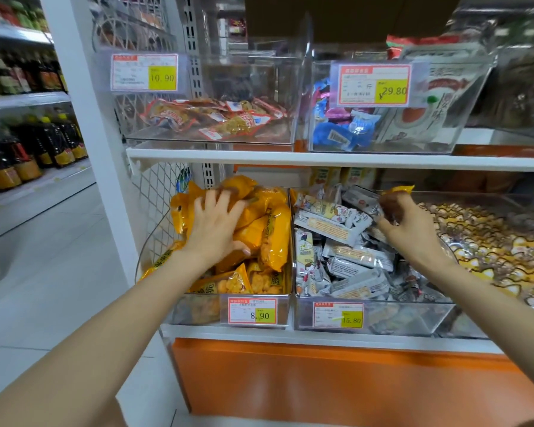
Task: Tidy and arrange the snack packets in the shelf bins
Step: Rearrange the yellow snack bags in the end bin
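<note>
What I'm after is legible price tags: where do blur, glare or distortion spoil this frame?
Head view: big digits on the 8.90 tag and 29.80 tag read, fine print smears; head view: the right hand and its pinched packet are motion-blurred; head view: reflections haze the upper clear bins, and the wide lens leans the white post.

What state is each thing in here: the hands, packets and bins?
Left hand: open, pressing on yellow packets.
Right hand: pinching a stray packet above grey packets.
Lower left bin: heaped high.
Upper left bin: only a shallow layer.
</note>
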The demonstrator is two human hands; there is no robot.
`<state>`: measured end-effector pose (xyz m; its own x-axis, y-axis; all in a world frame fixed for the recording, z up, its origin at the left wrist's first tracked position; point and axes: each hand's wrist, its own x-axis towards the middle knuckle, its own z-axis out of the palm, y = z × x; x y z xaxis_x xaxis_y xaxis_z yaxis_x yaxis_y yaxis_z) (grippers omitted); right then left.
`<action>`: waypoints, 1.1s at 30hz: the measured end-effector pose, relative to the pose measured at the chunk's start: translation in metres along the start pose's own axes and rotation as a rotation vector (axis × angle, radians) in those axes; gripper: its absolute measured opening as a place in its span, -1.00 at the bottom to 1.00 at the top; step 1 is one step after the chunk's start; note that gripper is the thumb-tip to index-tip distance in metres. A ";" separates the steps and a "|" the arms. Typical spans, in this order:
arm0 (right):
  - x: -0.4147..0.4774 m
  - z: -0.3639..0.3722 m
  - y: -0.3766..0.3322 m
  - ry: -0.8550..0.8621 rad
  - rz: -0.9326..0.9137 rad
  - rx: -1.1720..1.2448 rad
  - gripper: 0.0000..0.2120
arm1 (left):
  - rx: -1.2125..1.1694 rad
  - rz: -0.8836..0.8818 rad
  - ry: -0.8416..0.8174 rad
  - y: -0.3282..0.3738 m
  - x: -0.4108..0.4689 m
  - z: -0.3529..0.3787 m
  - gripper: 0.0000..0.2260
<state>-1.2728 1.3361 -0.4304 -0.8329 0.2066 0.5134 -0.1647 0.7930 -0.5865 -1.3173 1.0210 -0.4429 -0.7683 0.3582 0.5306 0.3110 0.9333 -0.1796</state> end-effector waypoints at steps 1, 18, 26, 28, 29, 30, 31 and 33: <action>0.001 -0.001 0.001 -0.002 -0.012 -0.035 -0.70 | -0.023 0.024 -0.013 -0.005 0.001 -0.003 -0.22; -0.006 0.016 -0.060 0.060 -0.538 -0.187 -0.81 | -0.218 0.006 0.001 -0.018 -0.009 -0.016 -0.33; -0.041 0.081 -0.115 -0.505 -0.763 -0.139 -0.75 | -0.088 -0.348 -0.390 -0.047 -0.047 -0.046 -0.39; -0.048 0.096 -0.123 -0.532 -0.769 -0.265 -0.66 | -0.044 -0.354 -0.517 -0.044 -0.057 -0.039 -0.34; -0.051 0.101 -0.126 -0.548 -0.767 -0.338 -0.63 | -0.015 -0.344 -0.538 -0.041 -0.060 -0.035 -0.34; -0.053 0.106 -0.130 -0.569 -0.756 -0.396 -0.62 | 0.019 -0.334 -0.542 -0.039 -0.062 -0.031 -0.34; -0.054 0.110 -0.132 -0.593 -0.739 -0.437 -0.61 | 0.049 -0.329 -0.540 -0.037 -0.063 -0.029 -0.34; -0.054 0.116 -0.137 -0.624 -0.711 -0.481 -0.61 | 0.079 -0.334 -0.557 -0.033 -0.062 -0.027 -0.31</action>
<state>-1.2667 1.1501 -0.4509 -0.7737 -0.6160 0.1485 -0.6076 0.7877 0.1020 -1.2653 0.9673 -0.4477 -0.9979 -0.0104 0.0638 -0.0200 0.9884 -0.1508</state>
